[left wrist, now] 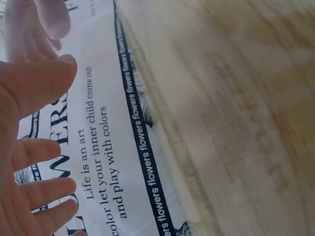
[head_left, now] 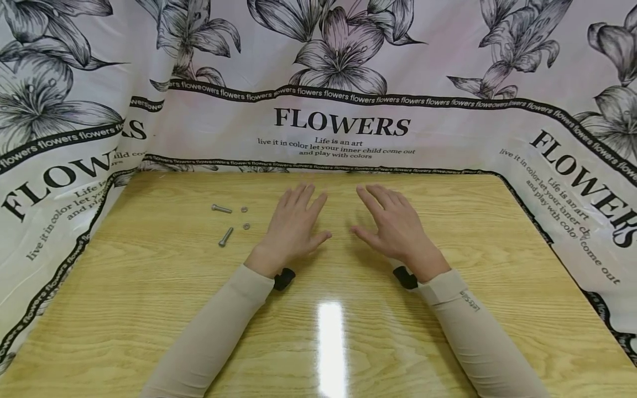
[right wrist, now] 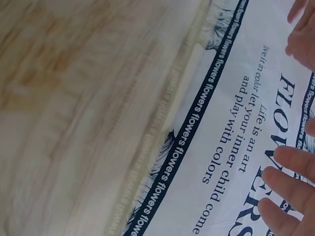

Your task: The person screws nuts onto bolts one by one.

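Fingers (head_left: pixel 317 204) spread, left hand (head_left: pixel 292 228) is nearer bolts (head_left: pixel 226 237) and nuts (head_left: pixel 244 209) than right hand (head_left: pixel 396 227).

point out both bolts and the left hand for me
Farther bolt (head_left: pixel 223 209): head view, middle of its shank
Nearer bolt (head_left: pixel 226 236): head view, middle of its shank
Left hand (head_left: pixel 292 228): head view, back of the hand

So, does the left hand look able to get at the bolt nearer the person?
Probably yes: the left hand looks empty, and the nearer bolt lies to its left on the tabletop, with only the nearer nut close to the path.
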The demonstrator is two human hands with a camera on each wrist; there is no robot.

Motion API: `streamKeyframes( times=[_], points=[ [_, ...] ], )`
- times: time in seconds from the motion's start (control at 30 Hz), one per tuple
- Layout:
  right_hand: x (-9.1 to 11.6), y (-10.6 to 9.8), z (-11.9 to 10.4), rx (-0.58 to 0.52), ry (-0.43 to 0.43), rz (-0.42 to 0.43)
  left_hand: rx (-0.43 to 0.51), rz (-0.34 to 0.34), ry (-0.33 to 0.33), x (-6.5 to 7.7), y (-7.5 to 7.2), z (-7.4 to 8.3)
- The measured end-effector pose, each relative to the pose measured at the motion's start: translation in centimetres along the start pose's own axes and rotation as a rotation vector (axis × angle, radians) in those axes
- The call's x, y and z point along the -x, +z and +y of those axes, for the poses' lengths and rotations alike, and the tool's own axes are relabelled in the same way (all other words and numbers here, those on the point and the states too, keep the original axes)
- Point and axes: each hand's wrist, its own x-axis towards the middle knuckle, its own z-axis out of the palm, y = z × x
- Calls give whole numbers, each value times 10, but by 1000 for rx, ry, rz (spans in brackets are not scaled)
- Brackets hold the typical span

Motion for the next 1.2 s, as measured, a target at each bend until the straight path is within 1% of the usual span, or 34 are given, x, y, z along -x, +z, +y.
streamKeyframes(
  times=[0.1, 0.3, 0.5, 0.7, 0.87, 1.03, 1.1, 1.2],
  points=[
    [1, 1, 1, -17, -4, 15, 20, 4, 9, 1, -2, 1],
    [1, 2, 1, -24, 3, 12, 27, 41, 19, 2, -6, 3],
    [1, 0, -1, -38, -13, 38, 58, 64, 30, 1, -6, 5],
    [2, 0, -1, -37, -27, 42, 84, 75, 30, 1, -6, 7],
    [1, 2, -4, -45, -42, 57, 98, 78, 43, 3, -8, 7],
    [-3, 4, -9, -45, -64, 56, 117, 116, 42, 6, -11, 6],
    [-3, 3, -9, -41, -59, 61, 128, 135, 52, 6, -12, 6],
    [-2, 1, -9, -40, -50, 77, 141, 145, 72, 4, -11, 6]
  ],
)
